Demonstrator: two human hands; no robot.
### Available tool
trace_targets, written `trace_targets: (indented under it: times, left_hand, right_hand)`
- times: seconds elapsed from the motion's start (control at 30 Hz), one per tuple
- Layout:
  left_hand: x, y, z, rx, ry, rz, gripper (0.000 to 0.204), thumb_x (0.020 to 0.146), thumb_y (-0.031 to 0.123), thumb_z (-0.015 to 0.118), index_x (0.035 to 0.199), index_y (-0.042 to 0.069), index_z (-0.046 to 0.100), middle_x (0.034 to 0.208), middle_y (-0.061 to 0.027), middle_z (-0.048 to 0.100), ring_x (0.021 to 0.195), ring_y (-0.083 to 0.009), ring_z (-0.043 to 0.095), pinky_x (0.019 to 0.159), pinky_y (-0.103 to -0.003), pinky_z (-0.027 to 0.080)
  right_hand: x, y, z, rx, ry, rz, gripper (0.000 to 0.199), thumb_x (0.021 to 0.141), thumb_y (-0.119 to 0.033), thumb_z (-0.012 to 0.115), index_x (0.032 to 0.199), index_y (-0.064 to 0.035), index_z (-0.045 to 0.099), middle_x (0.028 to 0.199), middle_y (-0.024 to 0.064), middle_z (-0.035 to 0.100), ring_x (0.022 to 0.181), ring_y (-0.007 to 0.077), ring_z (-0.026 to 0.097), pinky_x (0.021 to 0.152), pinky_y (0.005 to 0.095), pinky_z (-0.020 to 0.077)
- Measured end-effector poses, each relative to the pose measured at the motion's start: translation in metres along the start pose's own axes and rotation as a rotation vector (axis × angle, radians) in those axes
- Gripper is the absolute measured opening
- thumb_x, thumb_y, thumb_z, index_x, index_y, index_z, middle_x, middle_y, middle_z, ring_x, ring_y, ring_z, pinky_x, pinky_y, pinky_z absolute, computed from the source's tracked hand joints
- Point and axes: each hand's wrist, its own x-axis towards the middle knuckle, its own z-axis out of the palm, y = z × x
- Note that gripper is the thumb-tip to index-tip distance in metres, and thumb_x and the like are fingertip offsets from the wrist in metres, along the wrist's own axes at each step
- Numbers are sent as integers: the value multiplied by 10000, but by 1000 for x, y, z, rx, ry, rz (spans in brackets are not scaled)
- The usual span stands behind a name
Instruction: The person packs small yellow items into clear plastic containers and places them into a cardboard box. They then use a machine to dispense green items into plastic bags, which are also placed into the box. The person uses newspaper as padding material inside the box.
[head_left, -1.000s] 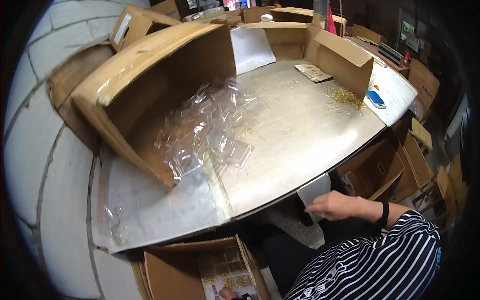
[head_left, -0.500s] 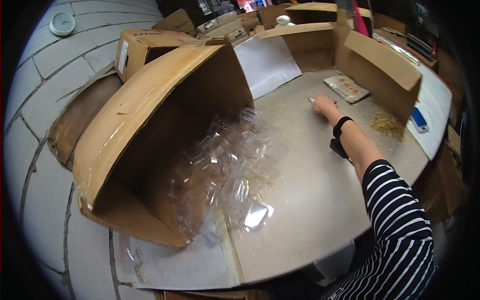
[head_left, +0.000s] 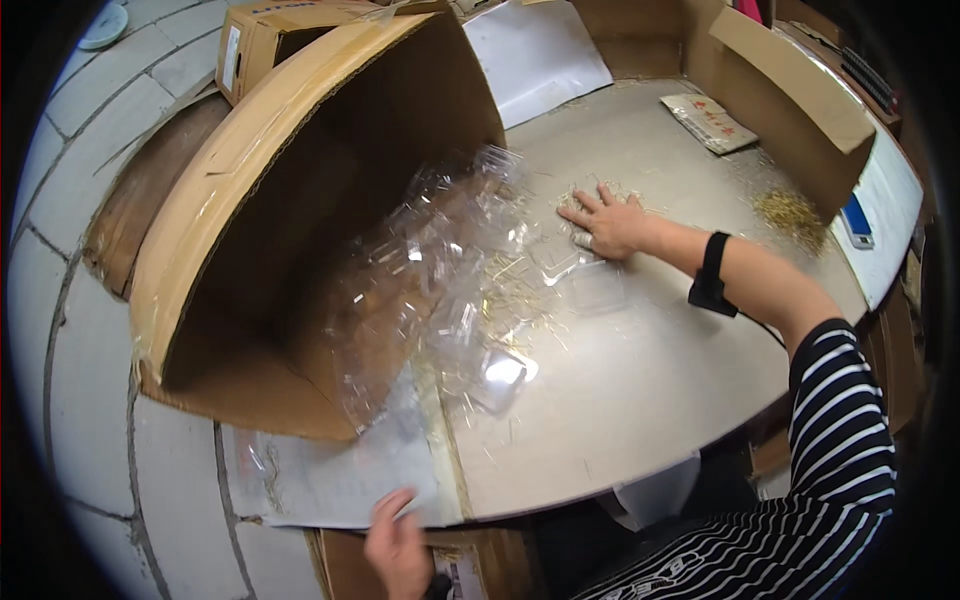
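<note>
Pieces (head_left: 515, 300), thin and golden, lie strewn around the splayed, open right hand (head_left: 612, 226) and beside clear boxes (head_left: 440, 255) on the bench (head_left: 640, 380), one pile (head_left: 790, 216) seemingly gathered, the rest loose, the left hand (head_left: 396, 548) too blurred to tell if gripping.

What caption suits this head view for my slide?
Right hand spread over the table beside golden pieces and clear plastic boxes, near a cardboard box; left hand at the table's near edge.

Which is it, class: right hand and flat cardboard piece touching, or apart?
Apart: the head view shows tabletop between the right hand and flat cardboard piece.
</note>
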Motion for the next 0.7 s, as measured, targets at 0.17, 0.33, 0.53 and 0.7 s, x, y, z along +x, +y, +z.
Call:
trace_targets:
  times: [0.17, 0.33, 0.53, 0.7]
  left_hand:
    - [19, 74, 98, 14, -459, 255, 356, 824, 85, 610, 1157, -15, 533, 1187, -171, 529, 1084, -296, 540, 845, -361, 478]
    - [9, 97, 180, 323, -447, 426, 592, 784, 311, 680, 1208, -40, 461, 1260, -195, 451, 1100, -388, 498, 880, -447, 446]
    - [1, 102, 201, 516, -431, 414, 638, 771, 358, 684, 1208, -41, 446, 1302, -259, 382, 1136, -440, 451, 910, -468, 426]
    - [-9, 117, 202, 517, -479, 498, 584, 764, 310, 689, 1192, -14, 458, 1319, -259, 372, 1174, -435, 417, 926, -474, 417]
  right_hand:
    - [-91, -19, 46, 31, 159, -26, 624, 896, -315, 436, 1446, -138, 201, 1494, 200, 132, 1373, 412, 112, 1016, 660, 185]
    - [-155, -22, 57, 87, 178, -28, 589, 897, -309, 450, 1410, -81, 274, 1476, 202, 201, 1364, 384, 188, 1061, 558, 214]
    - [-183, 49, 67, 549, 563, 113, 567, 881, -255, 497, 1353, 11, 327, 1440, 228, 262, 1343, 384, 232, 1096, 435, 233]
    - [-177, 119, 75, 333, 585, 526, 620, 906, -344, 461, 1384, 4, 276, 1466, 216, 210, 1367, 374, 169, 1117, 441, 175]
